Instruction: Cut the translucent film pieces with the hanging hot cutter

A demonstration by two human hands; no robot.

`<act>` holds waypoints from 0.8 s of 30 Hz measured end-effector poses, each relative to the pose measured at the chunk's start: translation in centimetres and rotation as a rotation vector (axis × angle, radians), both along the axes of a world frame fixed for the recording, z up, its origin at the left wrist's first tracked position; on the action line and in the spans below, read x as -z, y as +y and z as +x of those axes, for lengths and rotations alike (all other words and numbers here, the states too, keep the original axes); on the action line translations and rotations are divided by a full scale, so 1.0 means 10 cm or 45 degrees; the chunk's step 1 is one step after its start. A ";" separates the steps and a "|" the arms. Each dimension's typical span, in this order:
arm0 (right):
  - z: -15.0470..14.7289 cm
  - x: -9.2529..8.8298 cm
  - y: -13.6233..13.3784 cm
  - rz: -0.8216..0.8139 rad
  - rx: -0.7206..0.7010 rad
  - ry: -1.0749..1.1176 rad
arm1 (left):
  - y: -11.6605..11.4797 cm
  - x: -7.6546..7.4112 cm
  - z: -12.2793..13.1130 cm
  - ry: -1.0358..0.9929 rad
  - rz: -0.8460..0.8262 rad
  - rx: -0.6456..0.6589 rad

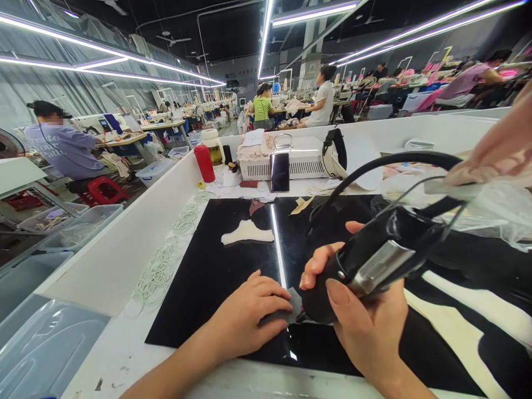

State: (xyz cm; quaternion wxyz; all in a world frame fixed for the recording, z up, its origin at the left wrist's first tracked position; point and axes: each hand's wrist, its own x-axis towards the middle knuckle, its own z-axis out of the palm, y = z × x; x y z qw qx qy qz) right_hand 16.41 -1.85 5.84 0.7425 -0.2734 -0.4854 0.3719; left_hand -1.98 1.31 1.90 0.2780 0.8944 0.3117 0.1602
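My right hand grips a black corded hand tool with a bright metal plate on its side. The tool is tilted, with its narrow end down by the board. My left hand bends over a small dark grey piece, pinching it between fingers and thumb against the glossy black board. The tool's lower end is close beside this piece; whether they touch I cannot tell. Farther back on the board lies a cream cut piece. A co-worker's hand reaches in at upper right, near the thick black cable.
Long cream pieces lie at right, below clear plastic. Pale green rings line the left wall. Behind the board stand a phone, a white vented box and a red bottle. People sit at sewing machines beyond.
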 end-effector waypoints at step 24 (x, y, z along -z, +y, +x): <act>0.08 -0.01 0.04 -0.001 0.109 -0.028 | 0.01 -0.02 -0.05 0.089 -0.048 0.032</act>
